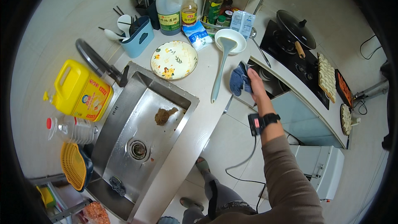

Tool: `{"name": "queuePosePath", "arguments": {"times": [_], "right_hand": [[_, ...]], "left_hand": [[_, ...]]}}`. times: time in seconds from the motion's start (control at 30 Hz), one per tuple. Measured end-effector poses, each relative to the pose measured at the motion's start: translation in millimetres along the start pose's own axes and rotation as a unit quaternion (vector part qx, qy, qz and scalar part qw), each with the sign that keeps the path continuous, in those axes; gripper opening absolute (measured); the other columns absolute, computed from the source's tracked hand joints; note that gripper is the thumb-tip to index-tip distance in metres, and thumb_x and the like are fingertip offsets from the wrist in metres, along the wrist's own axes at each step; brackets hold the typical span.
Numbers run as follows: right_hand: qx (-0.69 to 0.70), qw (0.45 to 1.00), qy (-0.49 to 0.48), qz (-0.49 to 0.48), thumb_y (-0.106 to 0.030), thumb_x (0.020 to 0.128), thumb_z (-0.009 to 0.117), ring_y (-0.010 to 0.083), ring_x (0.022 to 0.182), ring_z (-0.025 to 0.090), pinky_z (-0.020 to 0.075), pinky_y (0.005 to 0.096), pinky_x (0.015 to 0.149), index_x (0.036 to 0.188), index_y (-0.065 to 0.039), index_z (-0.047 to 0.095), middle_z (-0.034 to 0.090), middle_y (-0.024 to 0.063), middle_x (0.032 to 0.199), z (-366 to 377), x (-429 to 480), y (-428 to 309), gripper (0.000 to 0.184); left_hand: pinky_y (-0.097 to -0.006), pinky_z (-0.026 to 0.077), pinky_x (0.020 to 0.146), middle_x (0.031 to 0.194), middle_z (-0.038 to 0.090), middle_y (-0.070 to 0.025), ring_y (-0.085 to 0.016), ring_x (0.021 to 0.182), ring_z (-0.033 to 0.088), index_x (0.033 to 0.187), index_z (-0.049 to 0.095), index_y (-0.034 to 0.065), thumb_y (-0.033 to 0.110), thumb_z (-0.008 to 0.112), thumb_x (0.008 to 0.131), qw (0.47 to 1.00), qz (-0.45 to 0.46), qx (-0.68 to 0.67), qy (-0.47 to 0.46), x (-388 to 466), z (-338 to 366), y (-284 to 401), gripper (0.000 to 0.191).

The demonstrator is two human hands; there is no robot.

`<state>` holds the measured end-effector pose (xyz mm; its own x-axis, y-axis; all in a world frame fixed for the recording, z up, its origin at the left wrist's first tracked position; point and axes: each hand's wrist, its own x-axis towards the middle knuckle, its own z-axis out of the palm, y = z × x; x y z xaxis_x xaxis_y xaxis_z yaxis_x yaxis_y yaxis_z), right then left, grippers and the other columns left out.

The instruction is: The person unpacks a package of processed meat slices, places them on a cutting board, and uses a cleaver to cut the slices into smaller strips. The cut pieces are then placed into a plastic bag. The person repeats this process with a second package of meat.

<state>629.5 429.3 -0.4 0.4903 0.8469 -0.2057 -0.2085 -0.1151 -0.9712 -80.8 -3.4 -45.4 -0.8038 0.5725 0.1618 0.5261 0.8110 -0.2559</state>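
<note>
My right hand (256, 84) grips a bunched blue cloth (239, 79) above the counter's right edge, beside an open drawer (268, 79) holding bowls or pans. Left of the cloth, a pale blue spatula (224, 59) rests with its head on a white bowl (241, 41). A flat metal blade (228, 105) sticks out past the counter edge below the cloth; its other end is hidden. A flowered plate (174, 59) lies on the counter by the sink. My left hand is out of view.
The steel sink (124, 137) holds a brown scrubber (162, 116) and a dark scouring pad (117, 186). A yellow oil jug (82, 90) stands behind it. To the right, a lidded pan (295, 29) sits on the gas hob (306, 68), near a tray of dumplings (326, 77). A cable (241, 179) hangs from my wrist device.
</note>
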Motion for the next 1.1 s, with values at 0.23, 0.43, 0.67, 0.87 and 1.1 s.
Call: {"name": "queuePosePath", "arguments": {"times": [0.23,0.43,0.67,0.87,1.1], "right_hand": [[-0.634,0.752,0.131,-0.126,-0.040,0.090,0.036,0.0379,0.134,0.025,0.0160,0.0425,0.112,0.132,0.004,0.039,0.032,0.0232,0.141,38,55,72,0.061],[-0.641,0.709,-0.089,-0.281,-0.026,0.084,0.042,0.0344,0.135,0.025,0.0171,0.0450,0.111,0.137,-0.001,0.033,0.031,0.0220,0.142,47,63,65,0.059],[-0.574,0.708,-0.184,-0.367,-0.027,0.085,0.050,0.0335,0.132,0.030,0.0195,0.0457,0.110,0.133,-0.016,0.045,0.038,0.0118,0.141,55,69,50,0.050],[-0.511,0.695,-0.258,-0.435,-0.026,0.076,0.060,0.0341,0.127,0.036,0.0241,0.0487,0.107,0.125,-0.010,0.053,0.045,0.0134,0.135,67,33,58,0.052],[0.050,0.938,-0.340,0.033,-0.031,0.082,0.055,0.0320,0.126,0.038,0.0242,0.0461,0.108,0.121,-0.007,0.052,0.049,0.0140,0.128,90,-131,97,0.045]], "left_hand": [[-0.0418,0.044,0.087,0.102,0.061,-0.0189,-0.035,0.096,0.057,0.108,0.060,-0.0010,0.012,0.058,0.081,0.795,0.410,-0.438,-0.090,-42,-118,323,0.030],[-0.0419,0.047,0.080,0.099,0.059,-0.0168,-0.034,0.094,0.056,0.119,0.050,0.0012,0.023,0.066,0.078,0.699,0.549,-0.445,-0.107,-133,-208,555,0.049],[-0.0426,0.050,0.061,0.086,0.058,-0.0109,-0.030,0.076,0.062,0.092,0.052,0.0045,0.027,0.066,0.074,0.746,0.573,-0.306,-0.146,-148,-217,629,0.031],[-0.0441,0.049,0.061,0.084,0.058,-0.0110,-0.031,0.075,0.061,0.087,0.055,0.0073,0.025,0.062,0.075,0.734,0.551,-0.382,-0.109,-130,-217,626,0.023],[-0.0416,0.048,0.065,0.079,0.061,-0.0094,-0.030,0.073,0.061,0.078,0.059,0.0063,0.018,0.063,0.071,0.718,0.579,-0.383,-0.058,-121,-198,630,0.014]]}}
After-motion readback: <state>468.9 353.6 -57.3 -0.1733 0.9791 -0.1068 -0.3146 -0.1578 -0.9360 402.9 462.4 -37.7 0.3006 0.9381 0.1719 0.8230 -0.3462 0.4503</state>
